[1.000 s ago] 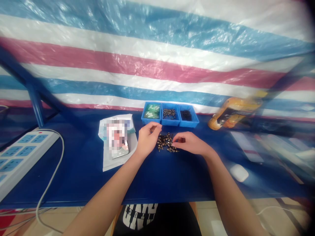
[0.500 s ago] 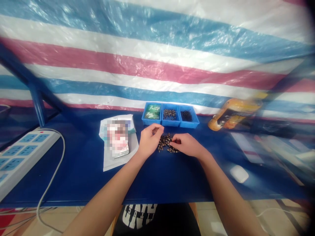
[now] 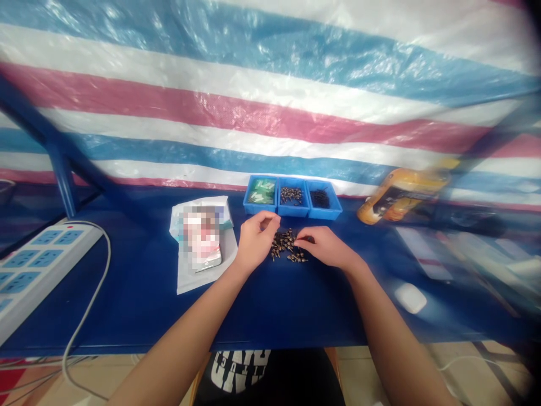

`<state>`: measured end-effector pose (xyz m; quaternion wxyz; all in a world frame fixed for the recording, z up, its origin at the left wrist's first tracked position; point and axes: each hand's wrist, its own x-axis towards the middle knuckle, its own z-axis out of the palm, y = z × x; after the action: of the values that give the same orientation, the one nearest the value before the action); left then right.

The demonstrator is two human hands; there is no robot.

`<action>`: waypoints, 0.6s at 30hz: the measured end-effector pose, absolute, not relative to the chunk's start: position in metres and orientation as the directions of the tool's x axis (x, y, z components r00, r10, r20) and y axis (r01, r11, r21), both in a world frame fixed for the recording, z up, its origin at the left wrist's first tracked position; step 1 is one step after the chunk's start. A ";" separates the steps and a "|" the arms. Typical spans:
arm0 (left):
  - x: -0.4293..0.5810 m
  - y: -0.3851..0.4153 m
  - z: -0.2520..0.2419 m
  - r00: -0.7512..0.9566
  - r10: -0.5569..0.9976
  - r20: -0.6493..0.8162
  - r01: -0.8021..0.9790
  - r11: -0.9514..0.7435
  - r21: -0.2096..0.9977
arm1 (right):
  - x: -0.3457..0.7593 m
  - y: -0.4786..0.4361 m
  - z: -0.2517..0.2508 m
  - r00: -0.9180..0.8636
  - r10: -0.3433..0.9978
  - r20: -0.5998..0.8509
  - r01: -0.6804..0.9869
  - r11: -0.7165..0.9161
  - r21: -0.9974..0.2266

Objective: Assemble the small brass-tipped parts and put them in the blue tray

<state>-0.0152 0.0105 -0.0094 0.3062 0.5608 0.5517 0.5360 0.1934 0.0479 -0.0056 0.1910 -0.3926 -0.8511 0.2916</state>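
A pile of small brass-and-dark metal pieces, apparently screws point(image 3: 285, 242), lies on the blue tabletop between my hands. My left hand point(image 3: 257, 237) is at the left edge of the pile, its thumb and fingers pinched together; whatever sits between the fingertips is too small to make out. My right hand point(image 3: 323, 243) touches the right side of the pile with curled fingers, and what it may hold is hidden. Just beyond the pile, a middle blue bin point(image 3: 292, 211) holds similar small metal pieces.
A left blue bin point(image 3: 245, 197) contains green-and-white packets, and a right blue bin point(image 3: 325, 215) contains black pieces. A phone point(image 3: 213, 263) rests on white packaging point(image 3: 188, 285). Farther out are a power strip point(image 3: 63, 265), a yellow bottle point(image 3: 397, 194) and a white case point(image 3: 411, 298).
My right hand has shifted slightly up and right, uncovering more of the pile. My left hand has moved slightly left and keeps its pinch.
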 end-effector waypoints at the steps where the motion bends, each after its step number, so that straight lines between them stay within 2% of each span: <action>1: -0.015 0.010 -0.009 -0.184 0.946 0.268 0.296 -0.207 0.933 | 0.193 0.048 -0.005 -0.603 0.789 0.113 0.548 0.513 -0.661; 5: -0.013 0.007 -0.007 -0.141 0.938 0.318 0.330 -0.258 0.908 | 0.190 0.046 0.000 -0.498 0.842 0.209 0.448 0.456 -0.769; 10: -0.006 0.000 -0.004 0.033 0.938 0.344 0.327 -0.335 0.884 | 0.179 0.041 0.006 -0.370 0.896 0.246 0.238 0.348 -0.907; 18: -0.005 -0.001 -0.003 0.053 0.933 0.356 0.319 -0.353 0.879 | 0.163 0.036 0.000 -0.317 0.916 0.245 0.109 0.292 -0.950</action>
<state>-0.0055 -0.0012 -0.0034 0.3095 0.6564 0.4770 0.4958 0.1635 0.0355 -0.0002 0.4424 -0.3819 -0.6711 0.4561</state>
